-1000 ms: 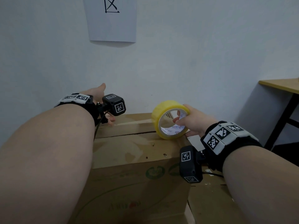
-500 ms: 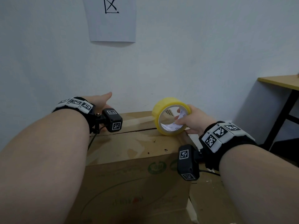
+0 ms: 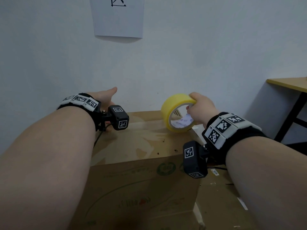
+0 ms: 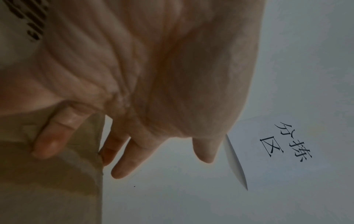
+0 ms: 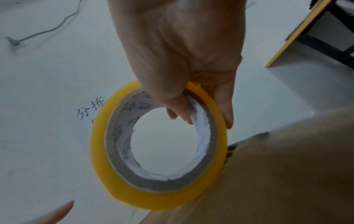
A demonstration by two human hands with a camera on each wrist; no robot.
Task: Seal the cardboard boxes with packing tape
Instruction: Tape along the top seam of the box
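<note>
Near box: a second flat brown cardboard box (image 3: 221, 195) lies below the right wrist, beside the main box.
Main box: large brown cardboard box (image 3: 132, 163) with green printed marks on its front; both hands work at its top face.
Right grip: the right hand (image 3: 201, 108) grasps the yellow roll of packing tape (image 3: 177, 113), fingers hooked through the core, thumb on the outer band.
Tape position: upright on its edge, touching the box top near its right end, directly under this grip.
Left grip: the left hand (image 3: 104, 98) is released, fingers straight; one fingertip presses the box top at its far edge, the others reach past it.
Far items: white paper sign (image 3: 118, 17) on the wall beyond both grips; yellow-topped desk (image 3: 289, 83) to the right of the right grip.
Risk 1: the strip may go down skewed or wrinkled if the roll tilts while it is drawn along the top.
Risk 2: the flaps may spring apart if the left fingertip lifts early.
Head view only: both hands and the box front together.
Left wrist view only: fingertip contact (image 4: 51, 136) at the box edge.
Right wrist view only: printed white core lining and fingers (image 5: 180, 110) inside it; no free tape end can be made out.
</note>
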